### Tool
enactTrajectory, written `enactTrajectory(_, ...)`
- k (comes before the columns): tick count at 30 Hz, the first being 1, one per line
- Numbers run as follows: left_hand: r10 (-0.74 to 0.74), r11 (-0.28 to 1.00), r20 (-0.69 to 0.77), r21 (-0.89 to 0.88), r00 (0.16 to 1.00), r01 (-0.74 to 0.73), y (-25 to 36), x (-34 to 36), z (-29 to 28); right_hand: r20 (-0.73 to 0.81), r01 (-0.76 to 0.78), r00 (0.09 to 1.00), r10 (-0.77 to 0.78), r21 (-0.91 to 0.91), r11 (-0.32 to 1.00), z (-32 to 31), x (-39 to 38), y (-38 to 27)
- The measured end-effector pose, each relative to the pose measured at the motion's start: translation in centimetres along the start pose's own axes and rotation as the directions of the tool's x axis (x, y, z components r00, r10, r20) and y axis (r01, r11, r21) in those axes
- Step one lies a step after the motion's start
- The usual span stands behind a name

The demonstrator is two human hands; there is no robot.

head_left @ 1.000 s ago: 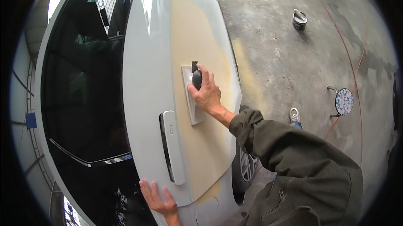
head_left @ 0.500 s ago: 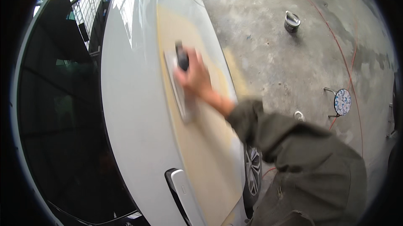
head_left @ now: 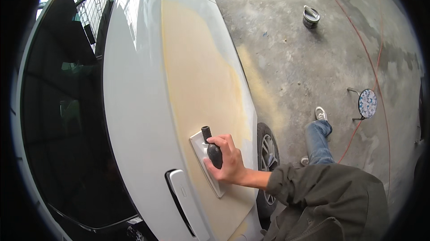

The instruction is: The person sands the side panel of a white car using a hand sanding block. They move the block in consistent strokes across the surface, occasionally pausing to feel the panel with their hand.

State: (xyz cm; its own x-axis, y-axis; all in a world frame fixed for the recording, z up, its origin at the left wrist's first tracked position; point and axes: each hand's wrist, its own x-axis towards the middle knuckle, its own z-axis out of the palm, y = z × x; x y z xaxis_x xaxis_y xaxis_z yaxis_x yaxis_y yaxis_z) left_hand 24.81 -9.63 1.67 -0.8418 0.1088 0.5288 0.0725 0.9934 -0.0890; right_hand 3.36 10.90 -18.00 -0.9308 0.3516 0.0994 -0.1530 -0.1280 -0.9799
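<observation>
My right hand (head_left: 233,165) is closed round the black handle of a sanding block (head_left: 215,155). The block's long pale base lies flat on a tan patch of filler (head_left: 201,71) on the side of a white car (head_left: 134,106). My thumb and fingers wrap the bulbous grip, and the short tube at its far end sticks out past them. Just left of the block sits the white door handle (head_left: 183,191). My left hand is not in view.
Dark car glass (head_left: 62,120) fills the left side. A wheel (head_left: 268,151) sits right of my hand. On the concrete stand a small dark bucket (head_left: 310,18) and a stool (head_left: 367,103); a red hose (head_left: 362,39) runs past. Yellowish dust (head_left: 255,77) marks the floor beside the car.
My right hand has slid the sanding block nearer along the filler, from its middle toward the door handle. A leg in blue jeans now shows on the right.
</observation>
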Motion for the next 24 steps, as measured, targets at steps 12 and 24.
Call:
enactTrajectory(12, 0.148, 0.973, 0.103, 0.163, 0.984, -0.164, 0.4, -1.1, -0.8, -0.213, -0.174, 0.968, 0.135, -0.178, 0.968, -0.2, 42.5, 6.5)
enactTrajectory(24, 0.058, 0.99, 0.045, 0.124, 0.997, -0.063, 0.8, 0.8, 0.5, -0.015, -0.031, 0.999, 0.03, -0.049, 0.998, -1.1, 2.4, 4.7)
